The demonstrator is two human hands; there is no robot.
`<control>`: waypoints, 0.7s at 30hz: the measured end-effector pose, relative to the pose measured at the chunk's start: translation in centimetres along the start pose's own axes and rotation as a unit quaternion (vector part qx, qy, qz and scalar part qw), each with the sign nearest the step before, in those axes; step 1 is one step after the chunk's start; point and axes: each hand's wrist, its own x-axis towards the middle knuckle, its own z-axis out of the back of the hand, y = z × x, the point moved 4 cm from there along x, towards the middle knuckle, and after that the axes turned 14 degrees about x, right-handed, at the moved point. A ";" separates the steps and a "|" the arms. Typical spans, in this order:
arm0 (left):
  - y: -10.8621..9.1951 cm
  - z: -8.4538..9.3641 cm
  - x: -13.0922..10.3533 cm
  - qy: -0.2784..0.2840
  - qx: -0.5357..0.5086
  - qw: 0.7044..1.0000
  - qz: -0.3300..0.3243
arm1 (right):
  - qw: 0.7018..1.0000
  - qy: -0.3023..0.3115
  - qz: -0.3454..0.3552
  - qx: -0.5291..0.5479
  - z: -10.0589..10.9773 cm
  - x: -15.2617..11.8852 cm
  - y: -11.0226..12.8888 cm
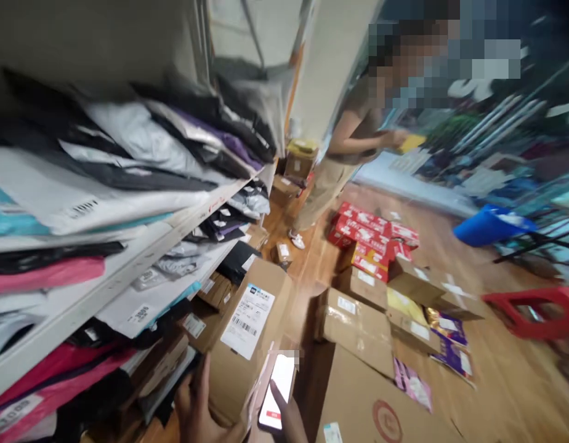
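My left hand (202, 411) rests with fingers spread against the lower side of a cardboard box (247, 332) that bears a white barcode label. My right hand (289, 415) holds a phone (278, 389) with a lit white screen, thumb on its edge, just right of that box. White shelves (127, 258) on my left are stuffed with grey, black, pink and white parcel bags. Only the fingers and part of the palm of each hand show at the bottom edge.
Brown cardboard boxes (358, 326) and red boxes (372, 237) lie on the wooden floor. A person (344, 154) stands at the back holding a yellow item. A red stool (534, 311) and a blue tub (488, 224) lie on the right.
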 end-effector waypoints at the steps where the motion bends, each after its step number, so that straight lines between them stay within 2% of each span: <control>1: -1.6 2.0 0.5 -0.036 0.000 0.999 -0.018 | 1.000 0.008 0.016 0.018 -1.2 -1.3 2.2; 3: -4.2 5.1 1.0 -0.085 -0.015 0.994 -0.062 | 0.995 0.018 0.090 0.050 -2.7 -4.1 6.8; 5: -5.8 7.1 1.1 -0.111 -0.035 0.988 -0.100 | 0.982 0.012 0.167 0.083 -2.9 -7.3 10.9; 6: -6.2 7.8 1.2 -0.118 -0.045 0.985 -0.113 | 0.977 0.009 0.184 0.104 -2.6 -8.9 12.4; 8: -6.5 9.0 1.4 -0.139 -0.054 0.980 -0.131 | 0.972 0.032 0.176 0.152 -1.9 -11.6 14.4; 11: -6.5 10.2 1.8 -0.177 -0.050 0.969 -0.168 | 0.960 0.083 0.134 0.230 -1.1 -15.0 15.4; 14: -6.4 10.9 2.1 -0.206 -0.055 0.958 -0.193 | 0.956 0.075 0.108 0.261 -0.8 -17.6 15.2; 17: -5.8 10.8 2.2 -0.191 -0.076 0.962 -0.182 | 0.958 0.067 0.099 0.260 -1.4 -19.8 14.8; 21: -5.2 10.8 2.3 -0.163 -0.089 0.971 -0.151 | 0.949 0.096 0.133 0.271 -2.5 -22.2 15.3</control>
